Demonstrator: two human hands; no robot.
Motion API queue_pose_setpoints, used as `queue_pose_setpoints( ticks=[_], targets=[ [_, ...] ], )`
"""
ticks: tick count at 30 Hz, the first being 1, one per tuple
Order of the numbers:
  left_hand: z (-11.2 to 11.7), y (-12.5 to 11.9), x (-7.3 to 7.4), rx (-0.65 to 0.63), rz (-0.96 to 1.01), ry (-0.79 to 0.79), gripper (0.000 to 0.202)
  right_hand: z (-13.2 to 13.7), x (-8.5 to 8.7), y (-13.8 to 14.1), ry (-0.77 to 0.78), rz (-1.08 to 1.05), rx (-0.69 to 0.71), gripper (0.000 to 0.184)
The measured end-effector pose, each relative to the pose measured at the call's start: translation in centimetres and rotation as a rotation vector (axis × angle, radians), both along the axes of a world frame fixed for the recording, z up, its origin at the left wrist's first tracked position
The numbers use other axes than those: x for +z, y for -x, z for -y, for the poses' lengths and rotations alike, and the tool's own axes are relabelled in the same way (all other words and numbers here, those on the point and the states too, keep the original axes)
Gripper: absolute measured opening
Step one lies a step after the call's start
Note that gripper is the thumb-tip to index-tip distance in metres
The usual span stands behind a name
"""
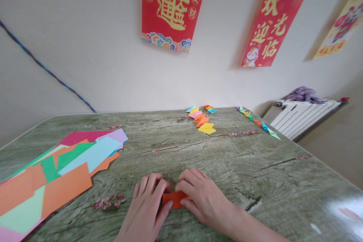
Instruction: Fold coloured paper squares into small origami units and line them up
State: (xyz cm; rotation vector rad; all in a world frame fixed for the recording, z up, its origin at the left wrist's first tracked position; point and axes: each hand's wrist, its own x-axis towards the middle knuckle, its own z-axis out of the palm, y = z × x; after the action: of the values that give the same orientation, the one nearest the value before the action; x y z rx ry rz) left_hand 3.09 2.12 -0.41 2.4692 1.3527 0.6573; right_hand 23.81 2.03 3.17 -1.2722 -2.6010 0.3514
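A small piece of orange paper [176, 199], folded into a narrow strip, lies at the near middle of the table between my two hands. My left hand [151, 200] is closed on its left end, thumb along the near edge and fingers bent at the far side. At the other end my right hand [200, 194] pinches the paper, thumb in front and fingers curled over the back. The fingers cover both ends, so the full shape of the fold is hidden.
Loose coloured paper sheets [68, 181] overlap at the left. Folded paper pieces [202, 120] stand in a row at the back, and more folded pieces [258, 122] line the right edge. Behind the wood-patterned table [147, 159] are a wall and a radiator [303, 117].
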Motion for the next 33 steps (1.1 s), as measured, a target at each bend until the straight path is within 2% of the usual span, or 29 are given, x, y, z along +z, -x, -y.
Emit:
queue_pose_setpoints(
  ticks=[2, 4, 7, 12, 20, 26, 28, 31, 33],
  targets=[
    [0.0, -0.1, 0.0, 0.001, -0.006, 0.007, 0.011, 0.1, -0.2, -0.2, -0.066, 0.029, 0.177, 0.008],
    [0.0, -0.2, 0.0, 0.01, -0.006, 0.006, 0.014, 0.2, -0.4, -0.3, -0.107, 0.053, 0.275, 0.009],
    [0.0, -0.3, -0.1, 0.02, 0.003, -0.009, 0.017, 0.1, -0.2, -0.3, -0.119, 0.064, 0.286, 0.01],
    [-0.1, 0.0, -0.3, 0.017, 0.011, -0.027, 0.028, 0.1, 1.4, -0.8, -0.103, 0.116, 0.309, 0.01],
    [-0.1, 0.1, -0.2, 0.02, 0.018, 0.001, 0.019, 0.4, 3.3, -3.2, -0.05, 0.257, 0.253, 0.009],
    [-0.5, 0.3, 0.0, -0.025, -0.025, -0.01, 0.021, 0.5, 4.4, -3.5, -0.019, 0.051, 0.128, 0.02],
    [-0.5, 0.3, 0.1, -0.041, -0.04, -0.011, 0.019, 0.6, 4.2, -2.7, -0.024, -0.019, 0.067, 0.022],
    [-0.5, 0.5, 0.0, -0.08, -0.061, -0.049, 0.011, 0.6, 3.0, -1.0, -0.037, -0.016, 0.027, 0.019],
    [-0.6, 0.8, -0.2, -0.113, -0.078, -0.142, 0.02, 0.3, 1.8, -0.1, -0.069, 0.029, 0.025, 0.024]
  ],
)
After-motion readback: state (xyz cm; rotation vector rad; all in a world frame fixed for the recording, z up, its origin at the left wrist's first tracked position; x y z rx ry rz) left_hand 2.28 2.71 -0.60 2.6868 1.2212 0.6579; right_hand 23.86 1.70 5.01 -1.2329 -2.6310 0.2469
